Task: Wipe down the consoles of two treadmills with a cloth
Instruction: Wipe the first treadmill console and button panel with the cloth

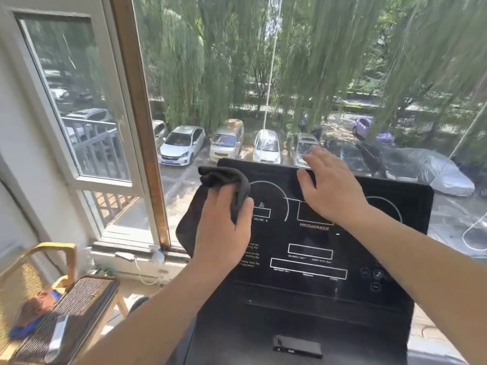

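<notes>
left hand (224, 219) gripped on a dark cloth (226, 180), pressed to the upper left part of the console (311, 293); right hand (329, 191) lay open and flat, fingers spread, on the console's top edge and upper middle, holding nothing. the console stood tilted up toward the person, in front of a large window (263, 75) that looked down on parked cars (181, 143).

the cloth was bunched: part of it stuck up above the left fingers, part hung folded between thumb and palm, and more seemed to drape over the console's left corner, though dark cloth on dark panel made that edge hard to tell. it looked soft, limp and light, something that would take any shape the hand gave it and slip loose if held by a corner only. best held as shown, gathered in the palm with the fingers spread behind it, so a broad pad met the surface.

the console looked stiff, smooth and glossy, with printed white outlines and small buttons (375, 275) at the lower right; a light, even pressure would likely do, and the flat right hand appeared to steady the panel against the push. a chair (39, 259) with clutter stood at the left, apart from the work.

only one console was in view.
</notes>
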